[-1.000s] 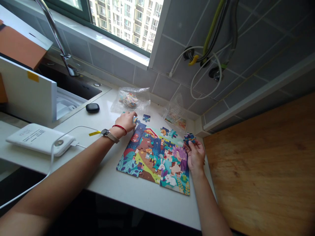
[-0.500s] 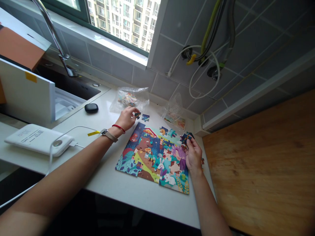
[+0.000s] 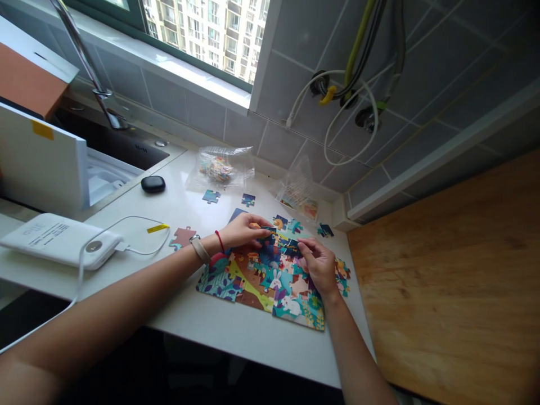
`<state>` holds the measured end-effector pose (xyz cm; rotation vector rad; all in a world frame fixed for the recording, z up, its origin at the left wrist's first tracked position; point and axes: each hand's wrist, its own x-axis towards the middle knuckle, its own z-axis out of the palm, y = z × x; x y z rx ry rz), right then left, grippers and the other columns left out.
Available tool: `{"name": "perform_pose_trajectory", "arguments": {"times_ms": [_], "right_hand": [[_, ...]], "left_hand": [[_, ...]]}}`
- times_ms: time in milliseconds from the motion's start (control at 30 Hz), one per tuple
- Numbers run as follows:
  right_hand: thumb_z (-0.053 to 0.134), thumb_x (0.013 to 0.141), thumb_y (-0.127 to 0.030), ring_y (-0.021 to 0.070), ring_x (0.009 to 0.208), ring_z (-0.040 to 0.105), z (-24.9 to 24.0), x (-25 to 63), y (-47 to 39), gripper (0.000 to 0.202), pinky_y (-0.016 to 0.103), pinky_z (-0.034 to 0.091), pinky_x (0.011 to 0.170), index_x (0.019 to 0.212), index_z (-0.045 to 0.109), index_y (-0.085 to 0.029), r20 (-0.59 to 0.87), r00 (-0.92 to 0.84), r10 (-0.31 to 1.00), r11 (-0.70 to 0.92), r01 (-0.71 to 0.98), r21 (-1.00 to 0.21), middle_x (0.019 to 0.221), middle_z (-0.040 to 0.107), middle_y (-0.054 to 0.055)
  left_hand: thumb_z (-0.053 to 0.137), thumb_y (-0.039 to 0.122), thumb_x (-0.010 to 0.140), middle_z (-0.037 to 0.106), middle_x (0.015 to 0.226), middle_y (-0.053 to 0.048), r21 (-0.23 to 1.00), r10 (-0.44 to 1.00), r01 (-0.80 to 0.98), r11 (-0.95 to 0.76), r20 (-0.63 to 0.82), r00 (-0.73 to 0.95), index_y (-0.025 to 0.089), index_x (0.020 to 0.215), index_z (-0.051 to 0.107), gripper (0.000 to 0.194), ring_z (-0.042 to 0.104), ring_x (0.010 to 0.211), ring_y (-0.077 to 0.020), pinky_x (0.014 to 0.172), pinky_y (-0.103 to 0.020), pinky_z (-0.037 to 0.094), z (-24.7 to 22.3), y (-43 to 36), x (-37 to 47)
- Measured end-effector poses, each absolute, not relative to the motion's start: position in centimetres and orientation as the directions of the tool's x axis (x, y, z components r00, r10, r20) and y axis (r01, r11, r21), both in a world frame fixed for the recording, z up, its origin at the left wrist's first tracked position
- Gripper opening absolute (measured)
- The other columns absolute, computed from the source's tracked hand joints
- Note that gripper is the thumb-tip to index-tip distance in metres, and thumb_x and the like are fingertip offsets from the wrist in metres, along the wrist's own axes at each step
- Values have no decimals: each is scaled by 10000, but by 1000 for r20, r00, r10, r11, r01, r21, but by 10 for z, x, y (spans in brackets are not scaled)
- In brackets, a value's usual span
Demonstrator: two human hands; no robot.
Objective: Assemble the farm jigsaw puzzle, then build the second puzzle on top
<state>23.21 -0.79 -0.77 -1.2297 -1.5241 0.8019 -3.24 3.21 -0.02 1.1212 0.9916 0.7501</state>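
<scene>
A colourful, partly assembled jigsaw puzzle (image 3: 257,281) lies on the white counter. Over its upper part, my left hand (image 3: 247,229) pinches a dark puzzle piece (image 3: 268,230). My right hand (image 3: 318,261) is closed on another dark piece (image 3: 289,245) at the upper right of the puzzle, close to my left hand. Loose pieces with an orange shape (image 3: 279,222) and teal colours (image 3: 295,226) lie just above the puzzle. A separate dark piece (image 3: 325,230) rests beyond my right hand.
Clear plastic bags (image 3: 221,169) lie at the back. More loose pieces (image 3: 211,196) are around the puzzle. A black case (image 3: 153,184), a white power bank (image 3: 63,239) with a cable and a sink (image 3: 122,149) are left; a wooden board (image 3: 447,275) is right.
My left hand has moved right and down, from behind the puzzle to over it. My right hand has moved left. A dark piece now lies on the counter near where my right hand was.
</scene>
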Motion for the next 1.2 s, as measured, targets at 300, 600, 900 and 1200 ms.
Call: {"name": "perform_pose_trajectory", "arguments": {"times_ms": [300, 600, 900, 1200], "right_hand": [[798, 876, -421, 196, 813, 676, -9, 216, -14, 191, 302, 549, 702, 924, 838, -240, 271, -34, 962, 268, 311, -912, 880, 738, 41], [852, 799, -436, 172, 703, 651, 2, 207, -19, 191, 263, 559, 575, 835, 834, -249, 201, -41, 979, 205, 255, -945, 813, 718, 32], [840, 817, -435, 170, 705, 658, 1, 208, -20, 206, 256, 561, 586, 824, 795, -234, 206, -45, 978, 210, 280, -937, 816, 724, 29], [858, 796, -473, 157, 647, 622, -1, 209, -21, 277, 258, 530, 589, 791, 736, -224, 160, -22, 987, 160, 265, -951, 749, 689, 11]], "left_hand": [[888, 446, 736, 715, 802, -10, 966, 832, 10, 260, -229, 506, 150, 987, 752, 412, 660, 627, -127, 454, -190, 565, -5, 19, -19], [940, 400, 698, 728, 743, 3, 947, 805, 10, 320, -277, 524, 158, 1008, 764, 432, 652, 577, -124, 461, -202, 574, -8, 17, -14], [987, 432, 605, 704, 710, 15, 943, 808, 14, 333, -293, 511, 141, 998, 756, 540, 644, 560, -125, 465, -221, 581, -10, 17, -15], [945, 447, 663, 701, 728, -3, 955, 816, 18, 295, -262, 515, 145, 949, 764, 454, 670, 607, -138, 501, -225, 599, -16, 18, -16]]}}
